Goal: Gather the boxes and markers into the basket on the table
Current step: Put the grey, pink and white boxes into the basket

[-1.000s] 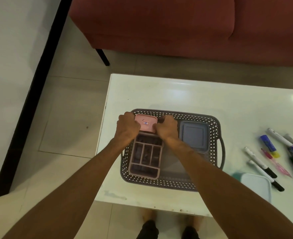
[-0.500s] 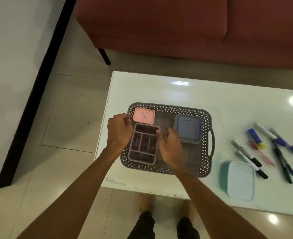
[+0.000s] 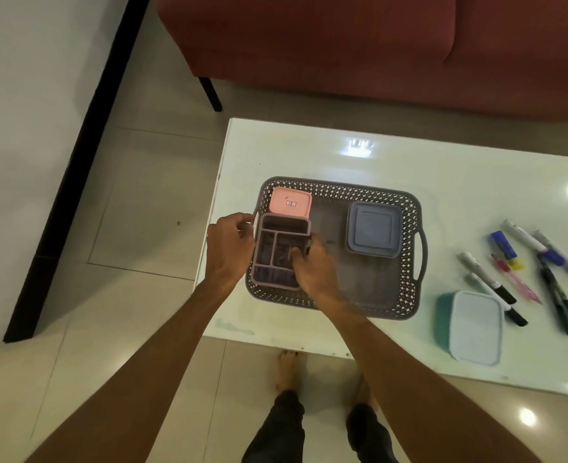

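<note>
Divided tray (image 3: 281, 252): pinched between left hand (image 3: 231, 243) and right hand (image 3: 312, 267), snugged beside pink box (image 3: 290, 202).
Basket (image 3: 409, 208): middle left free for teal box (image 3: 473, 325), markers (image 3: 523, 262).

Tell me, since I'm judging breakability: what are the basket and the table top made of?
The basket looks like moulded grey plastic, matte: its walls are a regular perforated lattice with moulded handles. The table top is glossy white, mirroring ceiling lights; glass or lacquer, I cannot tell which.
</note>
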